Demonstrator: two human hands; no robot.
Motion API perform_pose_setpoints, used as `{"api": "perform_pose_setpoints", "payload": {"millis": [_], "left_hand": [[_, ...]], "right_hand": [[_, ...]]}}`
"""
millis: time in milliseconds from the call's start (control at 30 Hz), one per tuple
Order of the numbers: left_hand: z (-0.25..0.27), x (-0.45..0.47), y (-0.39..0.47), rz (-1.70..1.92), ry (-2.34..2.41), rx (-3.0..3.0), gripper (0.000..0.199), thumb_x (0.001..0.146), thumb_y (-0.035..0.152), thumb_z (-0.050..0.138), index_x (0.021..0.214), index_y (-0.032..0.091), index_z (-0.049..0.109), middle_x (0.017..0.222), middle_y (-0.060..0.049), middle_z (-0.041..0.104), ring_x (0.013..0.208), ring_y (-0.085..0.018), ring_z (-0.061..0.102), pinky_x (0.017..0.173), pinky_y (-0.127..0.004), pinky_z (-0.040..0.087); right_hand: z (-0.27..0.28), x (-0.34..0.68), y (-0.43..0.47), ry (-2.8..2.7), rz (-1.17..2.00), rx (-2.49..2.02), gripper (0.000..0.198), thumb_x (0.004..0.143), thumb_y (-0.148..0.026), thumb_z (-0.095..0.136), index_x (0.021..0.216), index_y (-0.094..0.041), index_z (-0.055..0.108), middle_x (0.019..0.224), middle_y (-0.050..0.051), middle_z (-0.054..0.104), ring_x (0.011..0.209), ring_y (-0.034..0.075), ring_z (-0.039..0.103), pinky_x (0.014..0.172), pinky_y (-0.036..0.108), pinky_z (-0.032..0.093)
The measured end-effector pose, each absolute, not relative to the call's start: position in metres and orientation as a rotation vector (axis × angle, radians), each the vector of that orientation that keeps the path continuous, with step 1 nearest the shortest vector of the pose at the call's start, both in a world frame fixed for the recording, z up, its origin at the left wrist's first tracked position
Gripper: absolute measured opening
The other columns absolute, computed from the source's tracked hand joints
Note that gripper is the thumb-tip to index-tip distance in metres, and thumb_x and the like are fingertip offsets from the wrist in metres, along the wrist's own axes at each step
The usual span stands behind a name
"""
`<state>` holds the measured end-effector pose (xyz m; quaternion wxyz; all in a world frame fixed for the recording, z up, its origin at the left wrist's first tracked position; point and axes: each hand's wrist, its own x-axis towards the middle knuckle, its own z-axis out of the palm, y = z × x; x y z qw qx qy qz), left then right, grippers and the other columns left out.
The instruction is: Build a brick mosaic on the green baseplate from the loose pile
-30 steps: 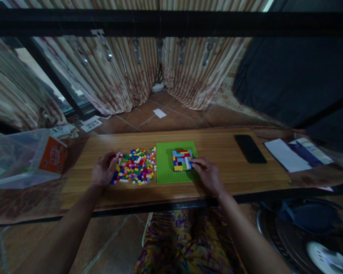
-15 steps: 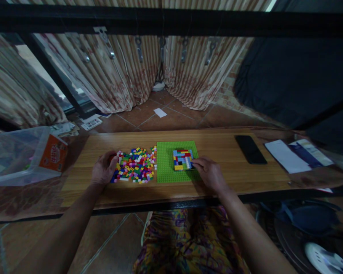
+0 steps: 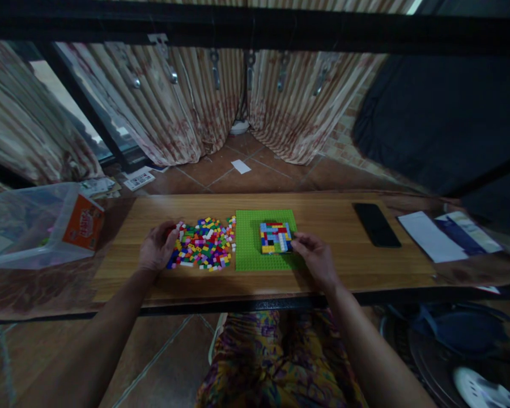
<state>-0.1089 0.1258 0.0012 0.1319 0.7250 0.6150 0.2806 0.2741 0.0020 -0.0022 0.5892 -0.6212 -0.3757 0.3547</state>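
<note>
My left hand (image 3: 156, 248) rests at the left edge of a pile of small colourful toy bricks (image 3: 206, 243). Its fingers curl loosely around the edge, thumb apart from them, with no brick plainly held. A green baseplate (image 3: 247, 258) lies right of the pile. On it stands a square build of stacked bricks (image 3: 275, 237) in blue, red, yellow and white. Just beside the build's right side is my right hand (image 3: 317, 258). Its thumb and index fingertips are slightly apart, and I see nothing between them. The other right fingers are partly hidden.
The wooden board (image 3: 208, 204) carries a black phone (image 3: 377, 225) on its right. Papers (image 3: 429, 235) lie beyond its right end. At the left stands a clear plastic tub (image 3: 29, 221) with an orange label. Curtains (image 3: 204, 113) hang behind a dark bar.
My right hand has drawn slightly right, away from the build's edge, and its fingertips have parted. My left hand stays by the pile. The whole view has shifted a little.
</note>
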Motion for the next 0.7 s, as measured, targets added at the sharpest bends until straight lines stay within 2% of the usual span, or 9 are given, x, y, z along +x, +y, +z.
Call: {"api": "perform_pose_setpoints", "payload": {"millis": [200, 500, 700], "left_hand": [[0.000, -0.109, 0.126, 0.826, 1.794, 2.109, 0.045, 0.087, 0.051, 0.040, 0.110, 0.019, 0.062, 0.108, -0.009, 0.067, 0.104, -0.026, 0.060, 0.093, -0.040, 0.047], [-0.001, -0.109, 0.125, 0.844, 1.774, 2.109, 0.045, 0.088, 0.050, 0.041, 0.112, 0.018, 0.062, 0.108, -0.009, 0.067, 0.103, -0.026, 0.060, 0.092, -0.039, 0.048], [-0.004, -0.110, 0.127, 0.836, 1.795, 2.119, 0.043, 0.087, 0.048, 0.042, 0.111, 0.019, 0.062, 0.107, -0.009, 0.068, 0.102, -0.026, 0.060, 0.092, -0.038, 0.047]], "right_hand": [[-0.003, 0.270, 0.012, -0.854, 0.820, -1.519, 0.048, 0.067, -0.055, 0.072, 0.098, -0.019, 0.068, 0.087, 0.005, 0.072, 0.071, 0.018, 0.064, 0.058, 0.029, 0.051], [-0.008, 0.267, 0.016, -0.958, 0.767, -1.547, 0.045, 0.071, -0.053, 0.069, 0.099, -0.017, 0.069, 0.094, 0.008, 0.074, 0.082, 0.022, 0.068, 0.076, 0.037, 0.054], [-0.007, 0.261, 0.015, -1.003, 0.691, -1.561, 0.042, 0.074, -0.054, 0.066, 0.096, -0.017, 0.070, 0.090, 0.008, 0.074, 0.079, 0.021, 0.067, 0.074, 0.035, 0.053]]}}
